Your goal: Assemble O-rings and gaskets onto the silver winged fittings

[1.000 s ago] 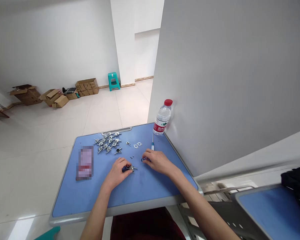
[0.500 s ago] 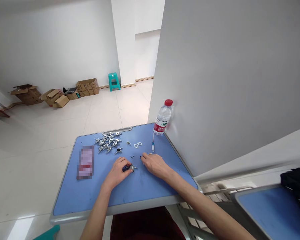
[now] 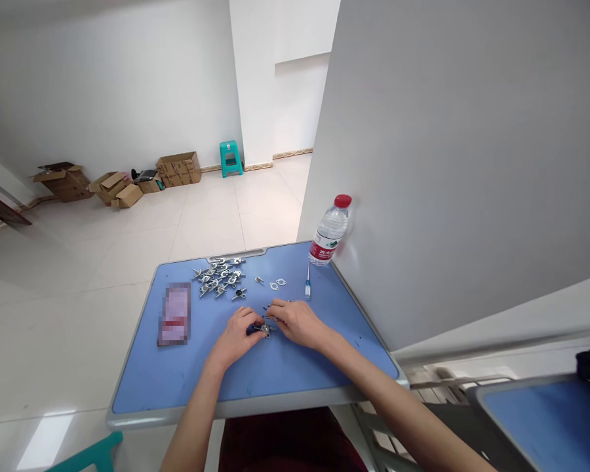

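My left hand (image 3: 236,335) pinches a small silver metal flanged fitting (image 3: 267,332) low over the blue table. A dark blue piece (image 3: 252,328) shows between its fingers; its kind is unclear. At the fitting's right side, the fingers of my right hand (image 3: 295,320) are closed together. Something thin and dark sits at their tips, too small to name. Beyond the hands lie two flat gaskets (image 3: 278,284) and one small loose metal piece (image 3: 259,280). A heap of similar fittings (image 3: 221,275) is at the far left, with one dark-centred fitting (image 3: 238,294) apart from it.
A screwdriver (image 3: 308,287) with a blue-and-clear handle lies by a red-capped water bottle (image 3: 330,231) near the wall. A blurred purple packet (image 3: 176,311) is on the table's left. Cardboard boxes (image 3: 179,169) and a green stool (image 3: 231,159) stand on the floor beyond.
My right hand has moved left and now meets the fitting in my left hand. The whole view has shifted slightly, so everything appears a little further right.
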A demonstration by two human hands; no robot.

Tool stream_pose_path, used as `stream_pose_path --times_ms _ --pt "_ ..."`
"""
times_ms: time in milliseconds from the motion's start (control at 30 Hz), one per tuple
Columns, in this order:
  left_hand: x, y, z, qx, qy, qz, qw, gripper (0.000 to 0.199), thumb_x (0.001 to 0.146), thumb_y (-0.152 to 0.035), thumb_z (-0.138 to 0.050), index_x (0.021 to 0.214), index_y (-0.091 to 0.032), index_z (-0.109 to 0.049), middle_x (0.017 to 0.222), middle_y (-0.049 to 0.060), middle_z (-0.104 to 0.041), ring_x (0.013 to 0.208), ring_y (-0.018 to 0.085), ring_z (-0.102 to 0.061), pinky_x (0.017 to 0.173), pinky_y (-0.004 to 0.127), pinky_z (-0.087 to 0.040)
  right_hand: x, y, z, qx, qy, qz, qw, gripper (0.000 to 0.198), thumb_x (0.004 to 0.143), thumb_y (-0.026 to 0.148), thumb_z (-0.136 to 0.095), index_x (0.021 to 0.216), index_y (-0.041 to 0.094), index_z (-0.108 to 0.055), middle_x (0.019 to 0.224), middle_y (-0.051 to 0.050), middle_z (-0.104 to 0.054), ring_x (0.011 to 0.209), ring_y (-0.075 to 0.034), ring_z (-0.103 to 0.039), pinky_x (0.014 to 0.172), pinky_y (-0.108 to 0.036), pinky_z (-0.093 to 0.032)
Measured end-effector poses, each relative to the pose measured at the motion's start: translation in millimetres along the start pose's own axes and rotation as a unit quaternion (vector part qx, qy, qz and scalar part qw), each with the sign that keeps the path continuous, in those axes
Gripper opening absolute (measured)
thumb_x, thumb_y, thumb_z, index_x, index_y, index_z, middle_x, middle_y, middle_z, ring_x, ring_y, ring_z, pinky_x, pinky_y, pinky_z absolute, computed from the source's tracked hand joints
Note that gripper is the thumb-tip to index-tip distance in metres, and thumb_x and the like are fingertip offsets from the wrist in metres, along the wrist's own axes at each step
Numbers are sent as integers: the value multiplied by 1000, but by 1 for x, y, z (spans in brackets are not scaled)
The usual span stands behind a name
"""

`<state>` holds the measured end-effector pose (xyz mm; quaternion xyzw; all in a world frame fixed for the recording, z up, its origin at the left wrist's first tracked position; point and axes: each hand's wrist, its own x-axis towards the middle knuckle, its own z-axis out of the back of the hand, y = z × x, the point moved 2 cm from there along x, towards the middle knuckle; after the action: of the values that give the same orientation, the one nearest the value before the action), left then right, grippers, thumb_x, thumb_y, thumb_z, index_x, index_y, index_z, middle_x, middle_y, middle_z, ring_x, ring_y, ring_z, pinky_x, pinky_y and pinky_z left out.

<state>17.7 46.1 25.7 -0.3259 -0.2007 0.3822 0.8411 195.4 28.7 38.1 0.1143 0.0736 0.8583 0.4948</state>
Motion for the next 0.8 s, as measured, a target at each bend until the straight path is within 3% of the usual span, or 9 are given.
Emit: stream_pose_path --times_ms 300,467,633,800 --pt "-1 4 -2 -27 -18 18 999 10 84 -21 -65 80 -20 -55 93 1 -57 90 19 -54 81 32 -46 -5 2 -8 -47 -3 59 997 21 89 5 -47 93 18 -64 90 -3 -65 58 -10 -51 52 -27 -19" --pt "-2 2 0 -22 -24 29 999 15 81 -21 -66 92 -21 -55 97 1 -57 92 20 -56 80 32 -47 -12 2 -11 -59 -13 109 992 21 91 8 -47 94 19 -64 90 -3 -65 59 -10 -52 53 -26 -23" --pt "-3 1 0 -11 -16 10 1000 16 81 -22 -68 94 -22 -60 105 3 -57 99 22 -57 88 35 -47 -18 -6 1 14 -94 100 990 23 95 18 -43 105 18 -64 88 -4 -67 58 -11 -52 54 -26 -29" --pt "-4 2 -1 1 -21 -5 1000 12 82 -26 -69 92 -22 -64 104 3 -59 98 21 -59 87 35 -49 -11 -13 4 96 -161 60 980 23 92 17 -44 100 18 -66 85 -5 -69 58 -11 -54 56 -24 -34"
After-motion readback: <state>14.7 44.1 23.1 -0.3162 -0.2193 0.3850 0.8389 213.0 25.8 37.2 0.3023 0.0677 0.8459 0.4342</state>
